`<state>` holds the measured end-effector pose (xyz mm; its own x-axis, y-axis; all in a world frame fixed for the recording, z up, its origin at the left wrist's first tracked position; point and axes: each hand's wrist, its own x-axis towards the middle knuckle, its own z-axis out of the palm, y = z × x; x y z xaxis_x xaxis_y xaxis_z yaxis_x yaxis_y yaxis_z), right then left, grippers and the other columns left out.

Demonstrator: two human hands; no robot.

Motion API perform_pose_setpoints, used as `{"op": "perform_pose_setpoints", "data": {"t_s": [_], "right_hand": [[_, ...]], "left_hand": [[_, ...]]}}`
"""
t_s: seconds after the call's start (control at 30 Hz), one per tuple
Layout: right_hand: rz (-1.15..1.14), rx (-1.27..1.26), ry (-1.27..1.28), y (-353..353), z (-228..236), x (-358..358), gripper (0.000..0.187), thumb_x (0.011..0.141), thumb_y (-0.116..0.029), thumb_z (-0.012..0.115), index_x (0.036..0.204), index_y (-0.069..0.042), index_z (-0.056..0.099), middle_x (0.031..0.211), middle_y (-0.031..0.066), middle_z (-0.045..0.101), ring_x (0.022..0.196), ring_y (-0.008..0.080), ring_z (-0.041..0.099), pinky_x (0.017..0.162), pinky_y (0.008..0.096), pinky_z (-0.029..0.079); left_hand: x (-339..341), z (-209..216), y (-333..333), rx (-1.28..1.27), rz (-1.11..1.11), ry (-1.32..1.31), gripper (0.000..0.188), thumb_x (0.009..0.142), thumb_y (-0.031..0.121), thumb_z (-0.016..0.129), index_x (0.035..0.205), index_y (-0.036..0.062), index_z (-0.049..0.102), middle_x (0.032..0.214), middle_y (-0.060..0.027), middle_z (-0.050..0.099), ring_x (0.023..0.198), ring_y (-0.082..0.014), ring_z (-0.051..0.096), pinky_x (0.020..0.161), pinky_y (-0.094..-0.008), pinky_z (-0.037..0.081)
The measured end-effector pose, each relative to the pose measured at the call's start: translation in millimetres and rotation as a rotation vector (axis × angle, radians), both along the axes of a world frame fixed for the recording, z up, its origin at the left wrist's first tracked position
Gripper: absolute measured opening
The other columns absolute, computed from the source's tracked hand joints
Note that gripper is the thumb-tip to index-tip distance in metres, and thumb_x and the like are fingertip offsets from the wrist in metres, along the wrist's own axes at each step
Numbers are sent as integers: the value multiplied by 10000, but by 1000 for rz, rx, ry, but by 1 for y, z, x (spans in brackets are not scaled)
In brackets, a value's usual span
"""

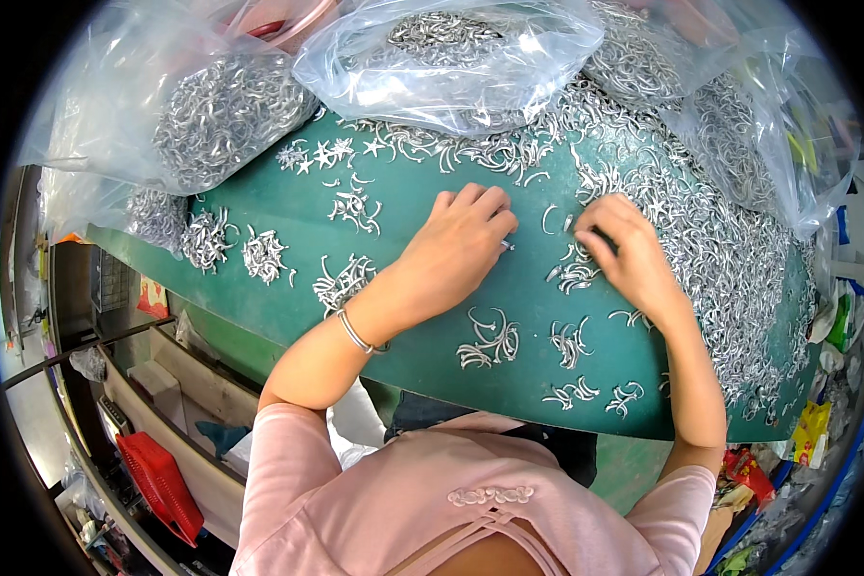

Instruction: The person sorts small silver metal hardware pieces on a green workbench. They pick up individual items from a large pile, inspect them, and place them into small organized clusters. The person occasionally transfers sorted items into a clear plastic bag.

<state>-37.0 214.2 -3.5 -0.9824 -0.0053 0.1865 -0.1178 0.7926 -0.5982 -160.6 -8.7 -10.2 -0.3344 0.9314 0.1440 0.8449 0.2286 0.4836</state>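
My left hand (463, 252) is over the middle of the green table with its fingers curled closed. A bit of silver metal shows at its fingertips, too small to name. Opposite it, my right hand (626, 242) has thumb and forefinger pinched on a small silver metal piece (568, 223). One loose curved metal piece (548, 219) lies between the hands. Just below the right fingers is a small pile of curved silver pieces (574, 271). Left of my left wrist sits another small pile (344, 280).
A large heap of silver pieces (739, 288) covers the table's right side. Clear plastic bags of pieces (230, 115) line the far edge. Star-shaped pieces (324, 154) lie far left; several small piles (490, 341) lie nearer. A red basket (160, 485) is below left.
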Motion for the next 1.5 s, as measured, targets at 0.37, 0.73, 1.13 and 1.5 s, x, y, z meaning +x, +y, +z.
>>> {"op": "perform_pose_setpoints", "data": {"t_s": [0.37,0.73,1.13,1.5], "right_hand": [[-3,138,-70,1,3,-6,162,773,-27,725,881,-28,605,919,110,554,932,304,549,852,411,454],[-80,163,-223,-6,17,23,196,795,-85,747,904,-19,597,950,124,567,953,327,546,858,428,446],[-94,133,-297,-7,17,19,177,774,-89,772,840,-38,616,817,81,600,871,268,557,827,380,370],[-41,124,-340,-7,25,21,140,789,-30,720,857,-40,598,864,84,593,906,260,556,865,376,366]], "left_hand": [[-1,2,1,-1,-19,-2,136,844,63,687,951,61,604,1100,-59,527,1058,-260,507,882,-383,390],[0,1,1,14,13,4,188,851,63,686,1024,61,612,1099,-61,535,1039,-254,521,869,-377,397],[-1,4,0,4,30,-6,230,848,63,686,1063,58,605,1103,-69,540,1018,-254,530,857,-376,397],[-1,2,-1,18,21,7,236,847,66,688,1068,54,606,1096,-66,543,1011,-249,531,847,-370,399]]}}
